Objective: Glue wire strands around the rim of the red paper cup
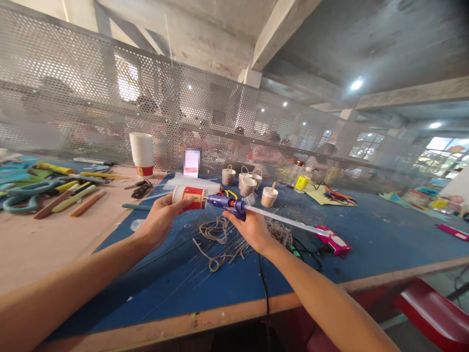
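My left hand (163,216) grips a white paper cup (179,194) with a red band, tipped onto its side above the table. In my right hand (253,227) is a blue hot glue gun (224,201), its nozzle at the cup's red band; whether it touches I cannot tell. A long clear glue stick (286,219) sticks out of the gun's back end. Below both hands lie thin wires and loops of grey-brown cord (216,232) on the blue tabletop (227,288).
Small cord-wrapped buckets (247,185) stand behind my hands, with a stack of paper cups (141,154) farther left. Scissors (25,195) and several wooden sticks (73,198) lie at left. A pink box (334,240) is at right; a black cord (263,283) hangs over the front edge.
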{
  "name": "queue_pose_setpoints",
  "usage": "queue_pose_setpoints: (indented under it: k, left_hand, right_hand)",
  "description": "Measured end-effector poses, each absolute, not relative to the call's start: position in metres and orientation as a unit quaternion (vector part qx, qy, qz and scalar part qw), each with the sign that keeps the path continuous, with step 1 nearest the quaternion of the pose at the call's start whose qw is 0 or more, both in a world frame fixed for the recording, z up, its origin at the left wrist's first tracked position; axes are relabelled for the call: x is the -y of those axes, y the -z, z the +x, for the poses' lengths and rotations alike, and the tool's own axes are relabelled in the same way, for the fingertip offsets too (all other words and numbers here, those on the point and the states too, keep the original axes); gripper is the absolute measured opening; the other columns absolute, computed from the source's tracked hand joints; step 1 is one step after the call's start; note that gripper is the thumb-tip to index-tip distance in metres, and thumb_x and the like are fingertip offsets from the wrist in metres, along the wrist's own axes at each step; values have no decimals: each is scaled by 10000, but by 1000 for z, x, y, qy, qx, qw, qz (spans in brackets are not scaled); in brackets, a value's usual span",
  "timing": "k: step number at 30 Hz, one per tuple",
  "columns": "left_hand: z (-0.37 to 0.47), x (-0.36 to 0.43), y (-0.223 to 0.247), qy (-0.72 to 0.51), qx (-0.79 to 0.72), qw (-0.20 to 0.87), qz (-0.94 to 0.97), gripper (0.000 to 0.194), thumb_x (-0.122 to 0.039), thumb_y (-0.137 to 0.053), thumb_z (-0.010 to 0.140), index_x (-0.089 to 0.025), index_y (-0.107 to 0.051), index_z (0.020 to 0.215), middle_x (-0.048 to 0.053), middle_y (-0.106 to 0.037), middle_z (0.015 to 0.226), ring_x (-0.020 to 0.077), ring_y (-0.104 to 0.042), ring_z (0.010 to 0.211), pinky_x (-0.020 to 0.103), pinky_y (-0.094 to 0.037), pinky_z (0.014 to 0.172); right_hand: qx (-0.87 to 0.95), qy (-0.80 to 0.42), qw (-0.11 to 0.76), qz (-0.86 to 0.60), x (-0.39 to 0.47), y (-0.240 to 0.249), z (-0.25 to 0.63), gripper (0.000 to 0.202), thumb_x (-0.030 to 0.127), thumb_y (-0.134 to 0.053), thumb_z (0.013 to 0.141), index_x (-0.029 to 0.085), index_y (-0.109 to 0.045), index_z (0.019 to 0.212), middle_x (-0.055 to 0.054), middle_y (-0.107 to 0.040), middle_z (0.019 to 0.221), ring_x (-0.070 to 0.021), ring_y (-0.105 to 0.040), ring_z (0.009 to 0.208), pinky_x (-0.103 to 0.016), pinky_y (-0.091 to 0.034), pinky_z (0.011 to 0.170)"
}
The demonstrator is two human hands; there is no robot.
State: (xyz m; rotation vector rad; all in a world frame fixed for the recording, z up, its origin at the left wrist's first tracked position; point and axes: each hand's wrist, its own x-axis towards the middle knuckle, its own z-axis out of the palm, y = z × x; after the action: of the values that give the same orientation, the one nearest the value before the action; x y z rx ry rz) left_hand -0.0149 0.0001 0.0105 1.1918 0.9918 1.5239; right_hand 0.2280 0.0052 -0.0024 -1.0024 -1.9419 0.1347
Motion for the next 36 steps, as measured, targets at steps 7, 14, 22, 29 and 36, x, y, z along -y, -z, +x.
queue_pose_setpoints:
  k: [7, 14, 22, 29, 36]
  left_hand:
    - [-16, -1, -9, -621, -399, 463, 491, 276, -432, -868, 703, -209, -811, 856, 95, -838, 1004, 362, -729, 1093, 485, -511, 1051]
    - [-16, 0, -10, -620, -393, 468, 492, 321, -432, -878, 701, -182, -809, 891, 97, -837, 1003, 329, -735, 1070, 441, -499, 1062]
    - [-15, 2, -11, -621, -391, 466, 493, 353, -436, -888, 680, -177, -815, 907, 99, -837, 1015, 333, -735, 1062, 447, -508, 1042]
    - [-16, 2, -9, -614, -384, 474, 501, 322, -414, -875, 714, -171, -815, 917, 97, -836, 1021, 291, -748, 1005, 378, -535, 971]
    - [-18, 0, -6, -614, -381, 463, 513, 295, -384, -859, 738, -181, -814, 947, 91, -837, 1018, 291, -756, 1000, 368, -551, 945]
  right_hand:
    - [785, -46, 458, -414, -4, 0, 227, 361, 544, -653, 942, 225, -761, 1071, -98, -782, 925, -282, -713, 841, -388, -533, 799]
    - [780, -46, 450, -431, -4, 0, 228, 362, 515, -657, 943, 197, -765, 1076, -97, -790, 924, -274, -728, 860, -368, -544, 794]
    - [780, -41, 448, -436, -5, -1, 229, 347, 486, -667, 938, 189, -763, 1090, -106, -795, 954, -281, -737, 886, -369, -544, 811]
    - [774, -30, 444, -451, -5, -1, 229, 341, 492, -664, 936, 189, -764, 1054, -95, -787, 888, -266, -727, 819, -347, -537, 765]
    - [767, -14, 448, -460, -7, 0, 229, 360, 505, -664, 929, 182, -766, 1050, -108, -785, 878, -278, -734, 819, -351, -540, 766]
